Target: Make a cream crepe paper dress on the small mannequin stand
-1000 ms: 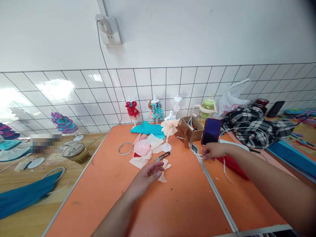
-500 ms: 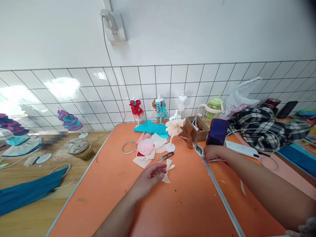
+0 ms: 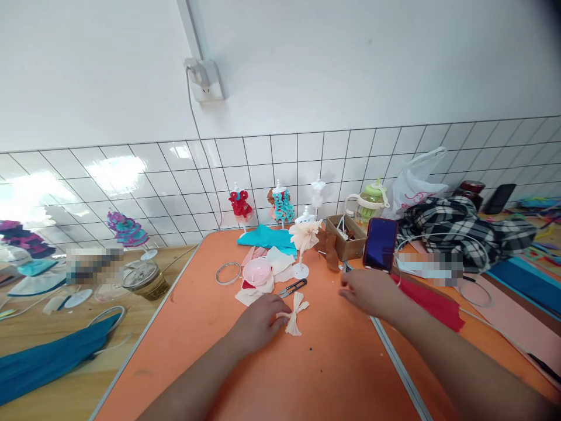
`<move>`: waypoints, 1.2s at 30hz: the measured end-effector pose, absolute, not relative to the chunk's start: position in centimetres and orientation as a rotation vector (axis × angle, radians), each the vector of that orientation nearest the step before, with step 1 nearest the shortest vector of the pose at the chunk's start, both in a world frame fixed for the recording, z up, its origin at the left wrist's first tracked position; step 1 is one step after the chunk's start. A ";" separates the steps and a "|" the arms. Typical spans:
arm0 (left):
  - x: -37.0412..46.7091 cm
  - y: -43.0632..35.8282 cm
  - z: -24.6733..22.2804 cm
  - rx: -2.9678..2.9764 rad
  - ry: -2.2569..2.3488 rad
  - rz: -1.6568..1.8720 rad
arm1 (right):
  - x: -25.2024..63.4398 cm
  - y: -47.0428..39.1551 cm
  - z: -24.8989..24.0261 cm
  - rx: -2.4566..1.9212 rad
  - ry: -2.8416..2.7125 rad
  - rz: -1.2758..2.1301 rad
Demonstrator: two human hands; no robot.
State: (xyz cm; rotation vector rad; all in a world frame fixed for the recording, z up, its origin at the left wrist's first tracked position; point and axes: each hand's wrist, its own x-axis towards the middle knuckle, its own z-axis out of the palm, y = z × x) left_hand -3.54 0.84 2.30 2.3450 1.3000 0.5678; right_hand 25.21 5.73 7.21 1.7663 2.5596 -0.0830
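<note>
My left hand (image 3: pixel 263 320) rests on the orange table (image 3: pixel 280 380), its fingertips at the left edge of a cream fabric bow (image 3: pixel 295 316). Whether it pinches the bow is unclear. Over the table's right part hovers my right hand (image 3: pixel 368 291), fingers loosely apart with nothing seen between them. Black thread snips (image 3: pixel 294 287) lie behind the bow. A small white stand wears a cream ruffled piece (image 3: pixel 305 235). Beyond my right forearm lies red fabric (image 3: pixel 432 298).
At the back are a red-dressed figure (image 3: pixel 241 204), turquoise cloth (image 3: pixel 267 238), a cardboard box (image 3: pixel 350 245), a phone (image 3: pixel 380 244) and a green-lidded bottle (image 3: pixel 372 202). A pink dish (image 3: pixel 257 271) and a hoop (image 3: pixel 228 273) sit left. Checked cloth (image 3: pixel 447 228) lies right.
My right hand has moved slightly left and nearer, its fingers now spread. Red fabric shows beside my right forearm. My left hand stays by the bow. The view has tilted up a little.
</note>
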 end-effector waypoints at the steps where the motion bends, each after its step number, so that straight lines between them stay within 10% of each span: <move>1: -3.5 1.6 2.2 2.431 1.300 0.585 | 23.7 5.3 6.7 1.698 2.719 -0.118; 12: -5.8 3.9 -1.8 2.798 1.472 0.827 | 17.9 5.3 -2.5 0.968 3.537 -0.335; 36: -4.2 2.5 -0.3 2.743 1.360 0.581 | 17.4 5.7 -2.9 1.484 3.282 -0.519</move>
